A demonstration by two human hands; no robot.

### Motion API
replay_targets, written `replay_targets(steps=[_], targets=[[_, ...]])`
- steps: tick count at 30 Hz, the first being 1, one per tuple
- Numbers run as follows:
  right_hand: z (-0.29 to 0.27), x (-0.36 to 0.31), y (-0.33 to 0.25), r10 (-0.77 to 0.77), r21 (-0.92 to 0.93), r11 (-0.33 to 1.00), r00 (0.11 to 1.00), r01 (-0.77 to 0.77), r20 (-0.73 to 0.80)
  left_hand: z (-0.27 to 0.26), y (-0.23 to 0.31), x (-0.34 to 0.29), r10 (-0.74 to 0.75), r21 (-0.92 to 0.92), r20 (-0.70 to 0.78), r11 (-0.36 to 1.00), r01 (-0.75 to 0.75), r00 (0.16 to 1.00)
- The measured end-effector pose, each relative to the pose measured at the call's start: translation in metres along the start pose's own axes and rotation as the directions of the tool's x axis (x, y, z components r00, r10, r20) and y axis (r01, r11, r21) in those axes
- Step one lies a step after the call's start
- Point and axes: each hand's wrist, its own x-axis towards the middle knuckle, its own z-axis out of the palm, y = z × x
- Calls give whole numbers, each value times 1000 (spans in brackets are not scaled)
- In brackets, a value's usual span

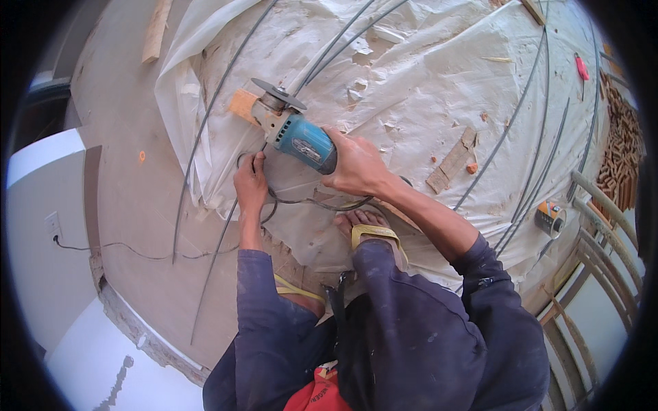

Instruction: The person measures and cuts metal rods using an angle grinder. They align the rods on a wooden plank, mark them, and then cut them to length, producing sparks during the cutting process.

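Note:
My right hand [358, 164] is wrapped round the rear body of a teal angle grinder [306, 142], with its head toward the upper left. The grinder's dark cutting disc [278, 93] lies over a wooden block [242, 105]. Just below the grinder head, my left hand [251, 180] is closed on a thin metal rod [221, 255], which slants up from the lower left. The grinder head hides part of the rod, so I cannot tell whether the disc touches it. A black cord [322, 204] loops beneath both hands.
White plastic sheeting [439, 75] covers much of the floor, with more rods [515, 123] across it. A broken wood piece [454, 161] lies to the right, near an orange-and-black container [550, 218]. The cord reaches a wall outlet [53, 226]. My sandalled foot [373, 229] is close by.

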Motion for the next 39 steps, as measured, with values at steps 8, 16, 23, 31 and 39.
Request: replay_targets(steps=[8,16,23,31,39], targets=[[-3,1,-7,114,-52,992,992,-111,49,-1,-4,4,7,56,20,998,-8,1000],[-3,2,-8,138,-76,988,990,-135,30,3,-7,4,11,103,6,995,-12,1000],[-1,3,-5,148,-82,986,989,-145,32,4,-8,4,20,148,-9,989,-19,1000],[-3,3,-7,129,-81,989,991,-126,30,1,0,2,-11,125,9,992,9,1000],[-1,4,-8,88,-66,994,996,-88,2,1,-2,2,-31,141,9,990,30,999]])
